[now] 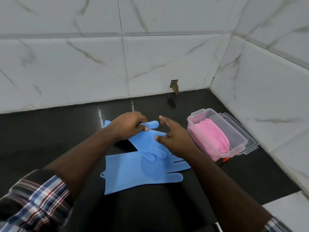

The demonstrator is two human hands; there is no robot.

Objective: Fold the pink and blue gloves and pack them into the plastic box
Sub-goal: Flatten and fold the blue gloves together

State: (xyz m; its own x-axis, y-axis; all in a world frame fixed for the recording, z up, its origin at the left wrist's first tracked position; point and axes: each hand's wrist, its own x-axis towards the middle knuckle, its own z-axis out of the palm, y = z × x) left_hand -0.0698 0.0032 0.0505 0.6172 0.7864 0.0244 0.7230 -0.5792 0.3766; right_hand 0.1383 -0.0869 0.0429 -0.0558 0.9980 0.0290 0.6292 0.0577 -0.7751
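Two blue silicone gloves lie on the black counter. The far blue glove [147, 141] lies slanted, fingers toward me, overlapping the near blue glove [133, 173], which lies flat with fingers pointing right. My left hand [128, 126] pinches the far glove's thumb at its upper edge. My right hand [175, 138] rests on that glove's right side, fingers spread, thumb pressing it. The clear plastic box [237, 129] stands to the right with folded pink gloves [212, 136] inside.
The black counter [50, 139] runs into a corner of white marble-look tiled walls at the back and right. A small hole in the back wall [174, 86] sits above the counter. The box's clear lid [250, 146] lies under the box. A small red item [225, 159] shows at the box's near corner.
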